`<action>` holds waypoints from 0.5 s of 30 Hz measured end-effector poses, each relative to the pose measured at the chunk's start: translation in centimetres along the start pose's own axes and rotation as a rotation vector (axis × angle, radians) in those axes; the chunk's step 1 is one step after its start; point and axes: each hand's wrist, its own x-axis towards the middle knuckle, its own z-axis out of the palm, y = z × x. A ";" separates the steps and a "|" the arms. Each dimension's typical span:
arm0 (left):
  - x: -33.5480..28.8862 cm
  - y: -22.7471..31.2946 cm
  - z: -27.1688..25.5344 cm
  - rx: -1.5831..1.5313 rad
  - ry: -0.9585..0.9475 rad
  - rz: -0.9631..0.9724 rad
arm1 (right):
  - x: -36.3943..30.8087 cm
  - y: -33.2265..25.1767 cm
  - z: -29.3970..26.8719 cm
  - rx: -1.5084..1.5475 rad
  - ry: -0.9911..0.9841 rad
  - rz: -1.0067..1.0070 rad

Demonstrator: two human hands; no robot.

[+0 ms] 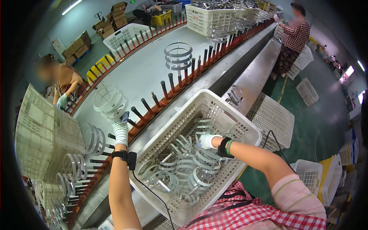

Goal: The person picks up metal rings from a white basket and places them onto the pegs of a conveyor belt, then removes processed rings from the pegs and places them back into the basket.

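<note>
My left hand (pixel 120 132), in a striped white glove with greyish fingertips, is closed around the lower end of a ringed metal frame (pixel 110 101). That frame stands over the row of black-tipped pegs (pixel 145 104). Inside a white plastic basket (pixel 245 126), my right hand (pixel 209 141) reaches among several loose ringed metal frames (pixel 199 178). Its gloved fingers are bent against one of their rings, and the fingertips are partly hidden. Another ringed metal frame (pixel 178 56) sits upright on a peg farther along.
The pegs run along a curved conveyor with a pale table (pixel 142 73) inside it. More frames (pixel 92 138) hang on pegs at left. A white crate (pixel 212 21) piled with parts stands at the back. One person (pixel 295 32) stands at far right; another (pixel 67 80) works at left.
</note>
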 end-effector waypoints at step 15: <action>-2.0 -0.3 -9.0 0.336 -0.097 -0.332 | -15.8 -1.1 -12.0 0.817 0.459 0.122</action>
